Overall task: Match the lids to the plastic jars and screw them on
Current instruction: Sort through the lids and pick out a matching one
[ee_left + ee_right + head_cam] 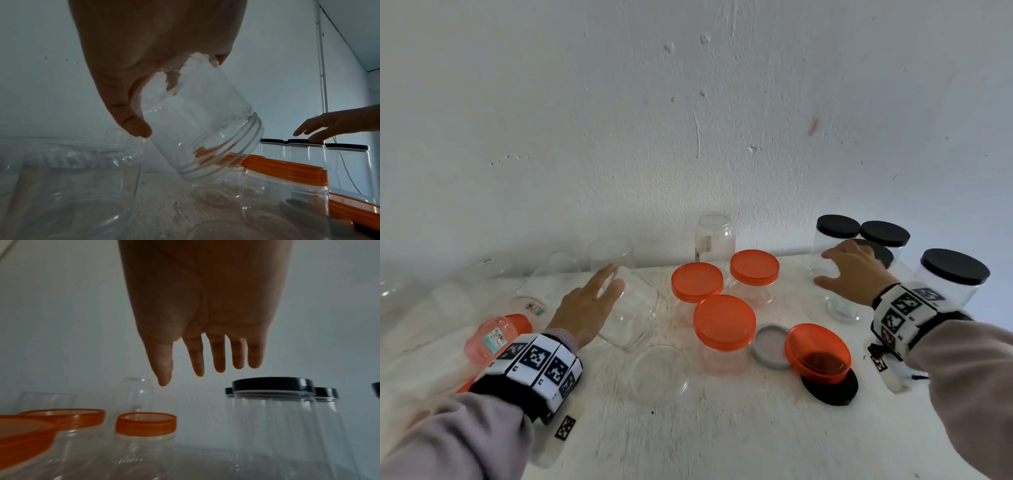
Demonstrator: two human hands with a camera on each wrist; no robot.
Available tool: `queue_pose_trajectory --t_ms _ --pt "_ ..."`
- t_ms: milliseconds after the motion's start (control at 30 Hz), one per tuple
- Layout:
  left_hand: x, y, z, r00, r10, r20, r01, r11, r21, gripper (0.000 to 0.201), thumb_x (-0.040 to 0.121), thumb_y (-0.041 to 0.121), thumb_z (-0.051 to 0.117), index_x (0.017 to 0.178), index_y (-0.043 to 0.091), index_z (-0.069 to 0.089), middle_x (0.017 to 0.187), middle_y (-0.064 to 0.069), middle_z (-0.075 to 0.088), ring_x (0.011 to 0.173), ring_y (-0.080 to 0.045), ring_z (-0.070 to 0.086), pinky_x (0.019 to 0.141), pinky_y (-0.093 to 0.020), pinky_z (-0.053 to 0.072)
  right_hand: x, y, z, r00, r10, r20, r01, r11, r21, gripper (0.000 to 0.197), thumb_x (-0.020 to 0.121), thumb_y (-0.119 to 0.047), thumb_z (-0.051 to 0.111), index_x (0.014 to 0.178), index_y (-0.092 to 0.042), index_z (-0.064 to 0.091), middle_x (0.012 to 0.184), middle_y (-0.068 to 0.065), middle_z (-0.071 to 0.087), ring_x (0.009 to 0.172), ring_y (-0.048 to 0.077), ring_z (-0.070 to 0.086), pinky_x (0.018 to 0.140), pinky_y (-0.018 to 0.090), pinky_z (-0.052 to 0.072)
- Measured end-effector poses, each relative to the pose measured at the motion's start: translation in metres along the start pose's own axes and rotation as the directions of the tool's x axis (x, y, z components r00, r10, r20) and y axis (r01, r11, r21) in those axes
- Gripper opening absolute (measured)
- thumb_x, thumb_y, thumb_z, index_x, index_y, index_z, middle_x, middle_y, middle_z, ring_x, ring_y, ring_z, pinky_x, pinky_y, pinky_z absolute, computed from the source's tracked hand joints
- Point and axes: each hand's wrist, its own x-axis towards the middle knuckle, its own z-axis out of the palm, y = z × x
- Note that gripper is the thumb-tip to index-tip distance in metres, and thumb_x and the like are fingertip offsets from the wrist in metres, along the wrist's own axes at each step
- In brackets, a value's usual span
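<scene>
Gripping a clear lidless plastic jar (631,308) at nine o'clock on the white table (722,428), the left hand (589,305) tilts it; the right hand (856,270) hovers slack over black-lidded jars (837,236) at two o'clock. Left wrist: threads (224,155) bare, mouth down. Right wrist: fingers (218,356) spread, holding nothing. Next, probably, a matching lid.

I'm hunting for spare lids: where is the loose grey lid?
In the head view, the round grey plastic lid lies right of centre, between the nearest orange-lidded jar and the upturned orange lid.
</scene>
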Motion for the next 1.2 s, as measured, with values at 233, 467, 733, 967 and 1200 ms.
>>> queue_pose_trajectory --t_ms 233,467,733,967,1200 --pt "-0.026 -0.003 0.002 0.998 -0.002 0.070 0.002 1.000 0.003 0.096 0.058 0.090 0.040 0.143 0.050 0.020 0.127 -0.021 0.050 0.086 -0.023 0.060 0.073 -0.037 0.056 -0.021 -0.021 0.040 0.954 0.009 0.298 0.014 0.997 -0.076 0.084 0.082 -0.061 0.059 0.148 -0.022 0.025 0.146 0.010 0.031 0.132 0.033 0.031 0.103 0.045 0.037" --pt "-0.049 -0.015 0.012 0.988 -0.011 0.154 0.014 1.000 -0.019 0.097 0.057 0.078 0.053 0.139 0.057 0.006 0.120 -0.005 0.024 0.103 -0.022 0.039 0.094 -0.038 0.036 -0.033 -0.025 0.071 0.866 0.114 0.487 -0.096 0.994 -0.060 0.117 0.064 -0.068 0.072 0.152 -0.034 0.002 0.154 0.010 0.020 0.139 0.035 0.030 0.108 0.048 0.032" --pt "-0.068 -0.028 0.017 0.989 0.049 0.136 -0.035 0.994 -0.100 0.084 0.064 0.055 0.077 0.126 0.040 0.022 0.131 -0.007 0.035 0.116 -0.023 0.044 0.095 -0.036 0.043 -0.040 -0.031 0.076 0.881 0.169 0.442 -0.168 0.985 -0.042 0.110 0.071 -0.057 0.074 0.151 -0.029 0.006 0.152 0.014 0.021 0.139 0.041 0.024 0.109 0.048 0.034" --pt "-0.079 -0.037 0.027 0.989 0.000 0.147 0.014 0.995 -0.096 0.091 0.056 0.043 0.085 0.118 0.030 0.021 0.126 -0.007 0.040 0.108 -0.019 0.049 0.096 -0.035 0.046 -0.043 -0.043 0.060 0.958 0.172 0.231 -0.209 0.967 0.145 0.110 0.066 -0.062 0.074 0.149 -0.034 0.007 0.145 0.014 0.020 0.134 0.044 0.025 0.104 0.053 0.033" --pt "-0.082 -0.044 0.035 0.977 -0.051 0.209 0.073 0.993 -0.095 0.108 0.057 0.043 0.086 0.143 0.025 0.023 0.136 -0.005 0.032 0.121 -0.019 0.039 0.104 -0.034 0.038 -0.045 -0.070 0.033 0.996 0.047 0.075 -0.075 0.898 0.433 0.106 0.059 -0.054 0.079 0.143 -0.034 0.016 0.123 0.007 0.026 0.124 0.037 0.029 0.100 0.049 0.037"
